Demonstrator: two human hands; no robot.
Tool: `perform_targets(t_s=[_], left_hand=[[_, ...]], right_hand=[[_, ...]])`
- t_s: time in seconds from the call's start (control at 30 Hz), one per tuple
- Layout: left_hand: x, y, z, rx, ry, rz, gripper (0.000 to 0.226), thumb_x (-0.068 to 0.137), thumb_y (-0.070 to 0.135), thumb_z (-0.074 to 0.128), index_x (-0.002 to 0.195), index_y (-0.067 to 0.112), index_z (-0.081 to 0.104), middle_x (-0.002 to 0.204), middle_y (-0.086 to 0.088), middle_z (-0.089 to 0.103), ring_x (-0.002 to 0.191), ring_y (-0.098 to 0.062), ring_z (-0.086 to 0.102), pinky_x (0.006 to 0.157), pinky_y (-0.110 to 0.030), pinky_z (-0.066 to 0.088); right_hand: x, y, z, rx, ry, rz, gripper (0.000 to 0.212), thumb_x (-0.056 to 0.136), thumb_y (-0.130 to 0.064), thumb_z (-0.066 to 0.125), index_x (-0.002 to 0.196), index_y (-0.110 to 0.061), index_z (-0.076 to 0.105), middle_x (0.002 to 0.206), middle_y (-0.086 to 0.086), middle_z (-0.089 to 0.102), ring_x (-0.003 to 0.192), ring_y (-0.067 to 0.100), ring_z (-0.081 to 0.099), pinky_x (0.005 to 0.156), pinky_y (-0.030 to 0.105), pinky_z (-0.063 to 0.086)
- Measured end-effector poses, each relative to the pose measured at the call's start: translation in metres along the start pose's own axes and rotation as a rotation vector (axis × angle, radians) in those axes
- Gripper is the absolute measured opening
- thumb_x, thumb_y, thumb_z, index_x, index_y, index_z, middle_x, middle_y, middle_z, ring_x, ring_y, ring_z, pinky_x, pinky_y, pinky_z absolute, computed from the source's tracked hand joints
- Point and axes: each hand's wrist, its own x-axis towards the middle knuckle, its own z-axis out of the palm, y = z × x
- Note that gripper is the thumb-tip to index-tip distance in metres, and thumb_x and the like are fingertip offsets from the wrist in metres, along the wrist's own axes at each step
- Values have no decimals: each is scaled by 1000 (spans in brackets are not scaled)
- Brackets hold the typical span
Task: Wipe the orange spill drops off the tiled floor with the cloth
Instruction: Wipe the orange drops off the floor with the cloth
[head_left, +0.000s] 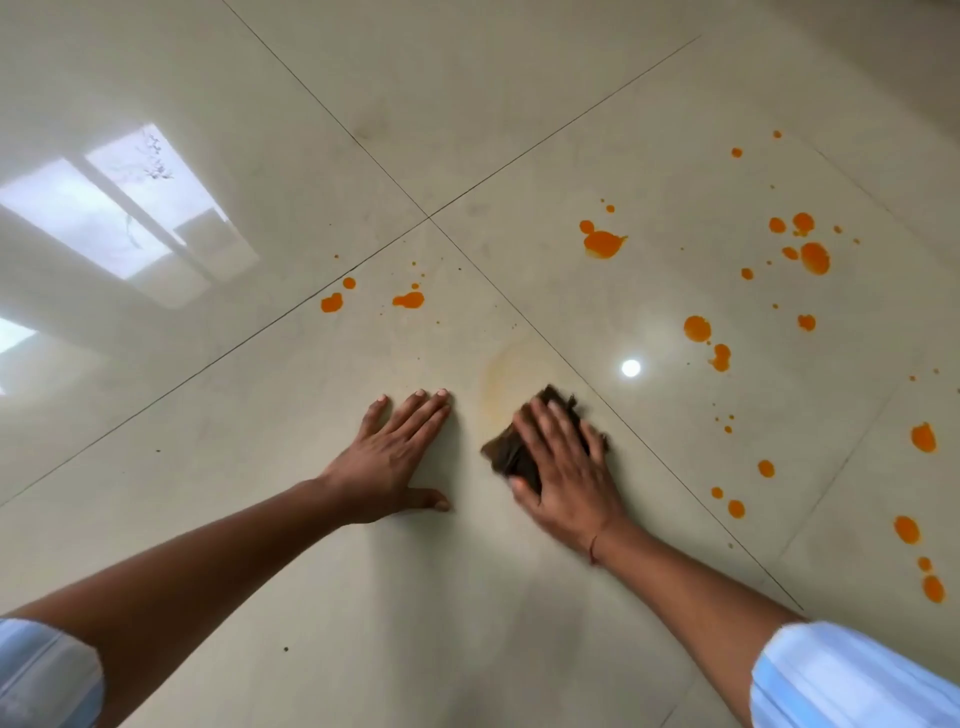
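Your blurred right hand (563, 467) presses flat-fingered on the cloth (506, 457), hiding most of it. Your left hand (395, 457) lies splayed on the floor (260, 364). The drops (602, 244) reach the right edge.

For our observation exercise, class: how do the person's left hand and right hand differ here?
The left hand lies flat on the bare floor, holding nothing; the right hand presses a dark cloth. The left hand looks sharp, the right hand blurred. Both have outstretched fingers.
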Motion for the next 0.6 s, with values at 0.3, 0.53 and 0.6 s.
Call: perform_targets(t_s=[0.3,0.53,0.6], left_hand=[[-8,-2,3,85,100,-55,117,73,90,33,153,11,1,160,-2,-8,147,-18,-10,117,-39,-10],[-17,-7,3,98,158,-197,120,69,91,32,153,10,5,161,-5,-5,148,-22,-3,118,-47,-3],[-26,-15,8,76,189,-267,116,72,89,33,153,9,9,161,-6,0,148,-23,0,118,-48,-1]], right_hand=[[3,-7,-1,-7,-43,-200,76,84,-54,44,151,-22,31,160,3,24,148,20,18,110,52,25],[83,-46,-1,61,76,161,75,86,-57,36,150,-17,33,158,10,27,147,28,20,114,50,14],[45,-60,8,39,35,-32,75,86,-55,42,151,-19,31,159,7,25,148,25,19,116,49,15]])
